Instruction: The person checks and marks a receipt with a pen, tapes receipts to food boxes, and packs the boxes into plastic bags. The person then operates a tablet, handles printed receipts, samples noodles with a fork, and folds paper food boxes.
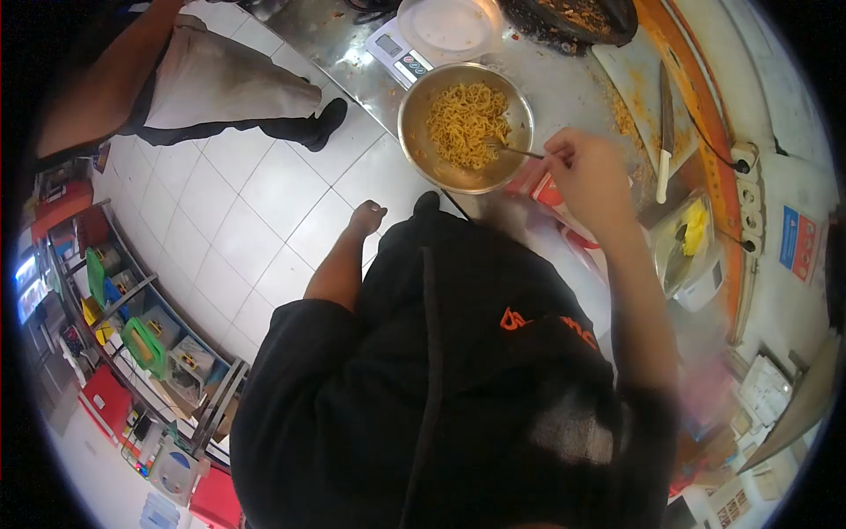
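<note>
My right hand point(583, 172) is closed on the handle of a metal fork point(525, 152). The fork's tines sit in cooked noodles point(467, 123) inside a round metal bowl point(408, 155). That bowl rests near the edge of the metal worktop. Away from the worktop, my left hand point(368, 217) hangs over the floor with its fingers curled in and nothing visible in them.
A digital scale point(401, 57) and a white plastic container point(449, 25) stand behind the bowl. At the right lie a knife point(665, 132) on a white cutting board point(624, 66) and a tub of yellow food point(692, 229). Another person's apron point(220, 79) shows at upper left.
</note>
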Tool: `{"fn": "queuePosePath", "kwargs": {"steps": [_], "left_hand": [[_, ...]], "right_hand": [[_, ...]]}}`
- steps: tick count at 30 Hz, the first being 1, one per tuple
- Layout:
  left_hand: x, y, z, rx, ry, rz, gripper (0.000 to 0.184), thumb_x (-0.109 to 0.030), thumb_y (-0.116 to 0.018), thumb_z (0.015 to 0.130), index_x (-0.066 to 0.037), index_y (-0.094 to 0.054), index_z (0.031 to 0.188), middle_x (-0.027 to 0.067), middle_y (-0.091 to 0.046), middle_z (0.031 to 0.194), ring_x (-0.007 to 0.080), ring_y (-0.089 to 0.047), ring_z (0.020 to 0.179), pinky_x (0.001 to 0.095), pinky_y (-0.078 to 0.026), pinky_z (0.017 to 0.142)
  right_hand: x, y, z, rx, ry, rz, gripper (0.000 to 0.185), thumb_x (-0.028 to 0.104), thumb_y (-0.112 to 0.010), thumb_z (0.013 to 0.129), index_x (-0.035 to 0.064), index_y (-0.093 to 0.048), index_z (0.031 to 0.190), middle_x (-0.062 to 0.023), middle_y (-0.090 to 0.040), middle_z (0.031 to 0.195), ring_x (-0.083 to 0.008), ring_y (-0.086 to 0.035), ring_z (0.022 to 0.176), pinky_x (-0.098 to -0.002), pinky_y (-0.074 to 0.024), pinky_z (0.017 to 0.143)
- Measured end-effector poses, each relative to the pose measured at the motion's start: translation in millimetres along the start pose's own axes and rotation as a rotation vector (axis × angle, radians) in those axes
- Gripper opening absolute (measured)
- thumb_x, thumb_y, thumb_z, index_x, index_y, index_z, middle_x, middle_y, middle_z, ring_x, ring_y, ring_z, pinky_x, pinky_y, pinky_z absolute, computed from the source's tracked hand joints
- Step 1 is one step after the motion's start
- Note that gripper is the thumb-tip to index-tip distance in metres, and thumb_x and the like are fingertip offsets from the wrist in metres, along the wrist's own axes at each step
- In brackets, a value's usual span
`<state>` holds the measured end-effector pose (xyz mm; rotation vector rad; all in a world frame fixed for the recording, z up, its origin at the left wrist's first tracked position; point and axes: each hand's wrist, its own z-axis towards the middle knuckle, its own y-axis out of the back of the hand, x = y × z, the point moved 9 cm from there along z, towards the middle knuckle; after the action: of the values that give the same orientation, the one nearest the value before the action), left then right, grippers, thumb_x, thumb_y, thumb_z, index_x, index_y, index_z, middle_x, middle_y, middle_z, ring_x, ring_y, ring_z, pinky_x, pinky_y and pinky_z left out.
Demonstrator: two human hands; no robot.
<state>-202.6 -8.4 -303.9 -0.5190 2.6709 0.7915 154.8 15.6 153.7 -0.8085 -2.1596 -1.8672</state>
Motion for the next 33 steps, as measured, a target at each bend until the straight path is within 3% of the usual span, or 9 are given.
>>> {"fn": "queuePosePath", "kwargs": {"steps": [5, 7, 14, 20, 22, 25, 27, 29, 33], "left_hand": [[-19.3, 11.6, -8.5, -0.035, -0.085, 0.012, 0.042, -0.038, -0.06, 0.083, -0.003, -0.062, 0.106, 0.0217, -0.064, 0.108, 0.0345, -0.06, 0.105, 0.0413, -0.047, 0.091], [-41.3, 20.4, -18.2, -0.057, -0.14, -0.002, 0.04, -0.037, -0.06, 0.084, -0.002, -0.062, 0.105, 0.0216, -0.065, 0.106, 0.034, -0.061, 0.104, 0.0411, -0.047, 0.09], [-126.6, 44.3, -66.5, 0.102, -0.281, -0.128, 0.037, -0.036, -0.058, 0.087, 0.0, -0.065, 0.081, 0.0131, -0.066, 0.076, 0.025, -0.062, 0.072, 0.0373, -0.048, 0.072], [-140.4, 26.1, -69.1, 0.249, -0.272, -0.17, 0.039, -0.037, -0.057, 0.087, 0.0, -0.065, 0.076, 0.0116, -0.065, 0.071, 0.0216, -0.061, 0.067, 0.0355, -0.048, 0.068], [-135.8, 23.1, -66.3, 0.263, -0.247, -0.159, 0.039, -0.037, -0.057, 0.087, 0.0, -0.065, 0.077, 0.0113, -0.065, 0.07, 0.0214, -0.061, 0.067, 0.0352, -0.048, 0.068], [-104.5, 10.0, -47.2, 0.254, -0.224, -0.121, 0.04, -0.037, -0.056, 0.087, 0.0, -0.065, 0.076, 0.0132, -0.066, 0.071, 0.0238, -0.062, 0.068, 0.0371, -0.048, 0.07], [-87.5, 1.7, -33.3, 0.204, -0.405, 0.073, 0.046, -0.04, -0.051, 0.087, 0.002, -0.067, 0.076, 0.0164, -0.065, 0.07, 0.0287, -0.063, 0.065, 0.0395, -0.05, 0.069], [-64.4, -9.1, -19.1, 0.134, -0.509, 0.203, 0.05, -0.041, -0.047, 0.087, 0.002, -0.068, 0.075, 0.0198, -0.067, 0.075, 0.033, -0.064, 0.074, 0.0414, -0.049, 0.076], [-23.5, -12.6, -16.5, 0.185, -0.3, 0.227, 0.049, -0.041, -0.047, 0.088, 0.002, -0.069, 0.079, 0.0193, -0.068, 0.082, 0.0319, -0.065, 0.082, 0.0406, -0.048, 0.079]], "right_hand": [[-18.6, 7.6, 12.7, -0.144, -0.088, 0.397, 0.011, 0.005, -0.066, 0.08, 0.0013, -0.067, 0.09, -0.0125, -0.069, 0.086, -0.019, -0.067, 0.075, -0.0293, -0.0512, 0.07], [-5.7, 27.8, 11.5, -0.388, 0.119, 0.61, 0.011, 0.006, -0.065, 0.083, 0.0017, -0.066, 0.093, -0.0107, -0.068, 0.086, -0.016, -0.065, 0.074, -0.0274, -0.0506, 0.069], [21.4, 39.6, 22.4, -0.491, 0.364, 0.346, 0.01, 0.005, -0.061, 0.087, 0.0028, -0.066, 0.096, -0.0111, -0.065, 0.087, -0.0172, -0.065, 0.075, -0.0276, -0.0507, 0.068], [-10.7, 4.8, 43.8, -0.362, 0.185, 0.425, 0.012, 0.011, -0.058, 0.091, 0.0022, -0.065, 0.096, -0.0109, -0.065, 0.086, -0.0167, -0.065, 0.071, -0.0267, -0.051, 0.065], [-36.5, 1.9, 45.7, -0.409, 0.019, 0.77, 0.016, 0.014, -0.055, 0.094, 0.0005, -0.061, 0.101, -0.0096, -0.064, 0.084, -0.0158, -0.062, 0.066, -0.0273, -0.0507, 0.063], [-58.1, 13.8, 39.0, -0.53, -0.051, 0.959, 0.019, 0.016, -0.052, 0.096, -0.0005, -0.057, 0.104, -0.008, -0.061, 0.084, -0.0142, -0.059, 0.063, -0.0279, -0.0491, 0.058], [-68.4, 17.2, 38.6, -0.544, -0.09, 1.102, 0.018, 0.016, -0.051, 0.096, -0.0003, -0.056, 0.103, -0.0078, -0.06, 0.083, -0.0139, -0.057, 0.061, -0.0279, -0.0476, 0.056], [-72.5, 19.9, 37.3, -0.559, -0.13, 1.246, 0.017, 0.015, -0.05, 0.096, 0.0, -0.055, 0.102, -0.0075, -0.058, 0.083, -0.0136, -0.055, 0.06, -0.0279, -0.0461, 0.054], [-74.9, 28.9, 29.9, -0.547, -0.17, 1.486, 0.018, 0.017, -0.05, 0.096, 0.0009, -0.055, 0.102, -0.0069, -0.057, 0.083, -0.0145, -0.053, 0.063, -0.0293, -0.0452, 0.058]]}}
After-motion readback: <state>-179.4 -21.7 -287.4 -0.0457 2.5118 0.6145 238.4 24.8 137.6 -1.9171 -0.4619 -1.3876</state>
